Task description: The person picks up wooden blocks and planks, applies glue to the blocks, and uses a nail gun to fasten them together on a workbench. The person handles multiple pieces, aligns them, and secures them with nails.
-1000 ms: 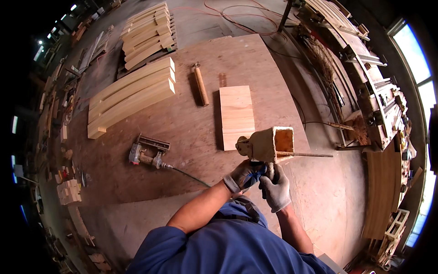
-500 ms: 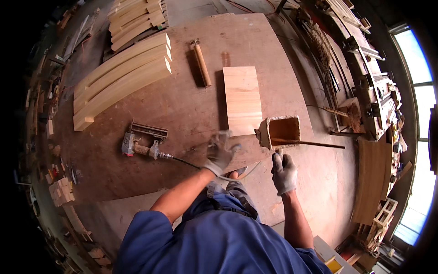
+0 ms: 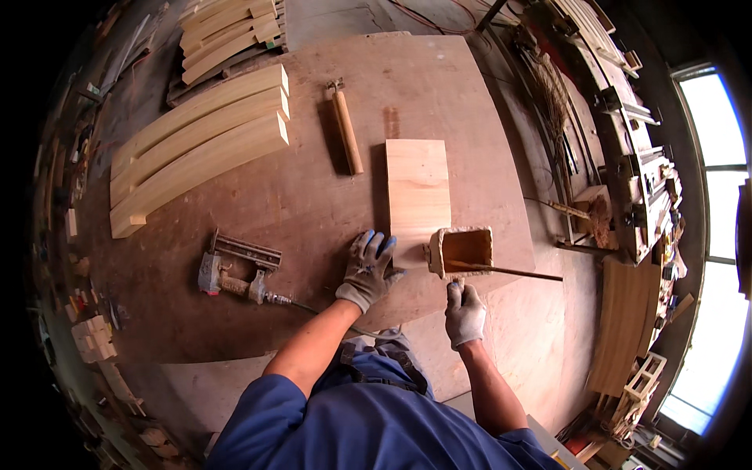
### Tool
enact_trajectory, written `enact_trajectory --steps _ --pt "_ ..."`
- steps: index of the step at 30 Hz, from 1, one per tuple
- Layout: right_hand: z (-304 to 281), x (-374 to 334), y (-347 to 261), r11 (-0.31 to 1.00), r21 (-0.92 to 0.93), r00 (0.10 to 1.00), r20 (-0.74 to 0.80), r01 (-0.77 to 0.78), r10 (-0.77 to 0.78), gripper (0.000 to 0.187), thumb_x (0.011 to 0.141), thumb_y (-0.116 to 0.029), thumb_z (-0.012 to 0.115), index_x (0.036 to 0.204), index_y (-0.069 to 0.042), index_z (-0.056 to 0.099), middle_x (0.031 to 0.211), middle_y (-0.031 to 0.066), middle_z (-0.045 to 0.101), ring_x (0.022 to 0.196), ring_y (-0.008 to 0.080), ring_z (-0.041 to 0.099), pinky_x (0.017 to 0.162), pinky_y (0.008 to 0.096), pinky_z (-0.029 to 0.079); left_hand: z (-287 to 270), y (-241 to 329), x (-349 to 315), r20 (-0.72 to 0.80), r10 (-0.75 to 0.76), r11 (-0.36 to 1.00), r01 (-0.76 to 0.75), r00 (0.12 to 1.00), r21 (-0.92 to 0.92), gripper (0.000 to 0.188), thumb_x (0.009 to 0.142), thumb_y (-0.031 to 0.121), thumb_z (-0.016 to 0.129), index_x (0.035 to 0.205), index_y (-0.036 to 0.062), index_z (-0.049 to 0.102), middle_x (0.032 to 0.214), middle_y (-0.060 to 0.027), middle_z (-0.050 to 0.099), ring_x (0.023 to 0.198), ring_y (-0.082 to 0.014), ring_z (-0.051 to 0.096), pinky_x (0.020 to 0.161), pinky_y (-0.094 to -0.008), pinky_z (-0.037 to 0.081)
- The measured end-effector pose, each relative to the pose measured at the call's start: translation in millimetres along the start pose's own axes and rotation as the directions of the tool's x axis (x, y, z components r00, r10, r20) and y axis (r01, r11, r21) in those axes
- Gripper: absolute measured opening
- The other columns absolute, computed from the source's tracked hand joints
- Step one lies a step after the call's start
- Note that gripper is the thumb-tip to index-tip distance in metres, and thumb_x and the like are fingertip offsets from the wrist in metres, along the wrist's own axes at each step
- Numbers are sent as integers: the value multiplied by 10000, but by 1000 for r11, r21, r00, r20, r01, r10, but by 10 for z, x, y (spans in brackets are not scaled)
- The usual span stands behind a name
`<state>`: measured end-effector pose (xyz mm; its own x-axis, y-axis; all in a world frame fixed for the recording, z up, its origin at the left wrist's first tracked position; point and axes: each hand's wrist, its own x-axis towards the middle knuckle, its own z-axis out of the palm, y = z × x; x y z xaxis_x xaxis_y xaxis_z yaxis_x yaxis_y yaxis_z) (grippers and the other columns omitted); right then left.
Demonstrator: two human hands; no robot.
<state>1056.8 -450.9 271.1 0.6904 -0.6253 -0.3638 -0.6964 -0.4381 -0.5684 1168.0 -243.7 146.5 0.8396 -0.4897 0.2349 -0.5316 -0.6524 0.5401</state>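
Note:
My right hand (image 3: pixel 467 316), in a grey glove, is closed around the handle of an open square glue box (image 3: pixel 439 254) with a crusted pale rim and brown inside. A thin stick (image 3: pixel 517 272) rests in the box and juts out to the right. The box hangs over the near right corner of a pale wooden board (image 3: pixel 417 180) lying on the worktable. My left hand (image 3: pixel 366 270), gloved with blue fingertips, is spread beside the board's near left corner and holds nothing. I cannot tell whether it touches the board.
A nail gun (image 3: pixel 235 274) with an air hose lies left on the brown worktable (image 3: pixel 258 196). Beyond it sit several curved wooden pieces (image 3: pixel 207 160). A wooden-handled tool (image 3: pixel 346 129) lies left of the board. Racks with clamps (image 3: pixel 638 157) line the right side.
The glue box in my right hand has shifted left toward the board's near edge. My left hand, blurred before, is now steadier and spread beside the board. The whole view has shifted slightly.

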Motion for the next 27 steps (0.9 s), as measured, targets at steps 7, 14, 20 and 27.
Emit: enact_trajectory --steps 7,14,20,27 --pt "453 1501 -953 970 -92 967 -94 227 -235 509 1075 -482 546 1000 -5 708 908 321 716 894 530 690 804 590 529 -80 44 34 15 -30 1000 30 999 6 823 815 480 843 1499 113 568 1479 -230 525 1426 -465 449 1218 -630 342" --pt "127 2040 -1561 898 407 985 -93 169 -144 507 1056 -461 661 889 17 682 679 104 643 602 157 595 603 388 499 -70 42 54 13 -22 1000 22 1000 -15 851 763 415 896 1483 106 564 1501 -207 493 1443 -444 428 1225 -617 339" --pt "-438 511 -556 856 518 976 185 1 -112 476 1127 -432 576 898 -22 658 565 -12 513 417 68 455 379 268 349 -32 1 34 3 -33 999 33 999 -18 915 759 436 904 1510 89 516 1509 -200 480 1468 -428 397 1250 -597 302" --pt "-27 -367 34 916 336 952 279 -221 127 459 1095 -420 635 866 -23 652 622 -8 553 542 78 523 511 291 416 8 -10 13 -27 -62 998 61 998 -29 943 736 425 919 1492 35 510 1522 -213 474 1485 -435 393 1246 -599 315"
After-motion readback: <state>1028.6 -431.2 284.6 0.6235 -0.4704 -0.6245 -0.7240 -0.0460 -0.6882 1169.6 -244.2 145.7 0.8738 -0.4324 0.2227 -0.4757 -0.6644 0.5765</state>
